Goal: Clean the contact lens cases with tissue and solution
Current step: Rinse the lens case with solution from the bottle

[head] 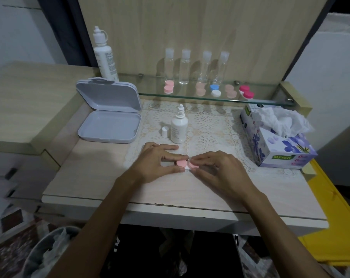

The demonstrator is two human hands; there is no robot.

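Your left hand point(157, 162) pinches the left cap of the pink lens case point(187, 164) between thumb and fingertips, and your right hand point(216, 167) pinches its right cap the same way, the case lying on the worktop point(101, 177) at the near edge of the lace mat point(210, 121). A sliver of white shows under the case; it may be tissue, though you cannot tell for sure. This looks like the uncapping or capping step, so hold the case body flat against the worktop, turn one cap at a time, and keep your fingers on the rims so nothing spills or skids. Just beyond your hands stands one small solution bottle point(179, 127), upright and open, with its one loose cap point(165, 131) beside it on the left. To the right sits one tissue box point(278, 145) with tissues bunched out of the top; to the left lies one grey hinged box point(109, 117), lid up. On the glass shelf point(270, 101) behind, you have five more lens cases point(215, 90): three pale pink, one blue and white, one deep pink. Behind them stand four clear bottles point(184, 67) in a row, and one tall white bottle point(104, 55) at the far left.
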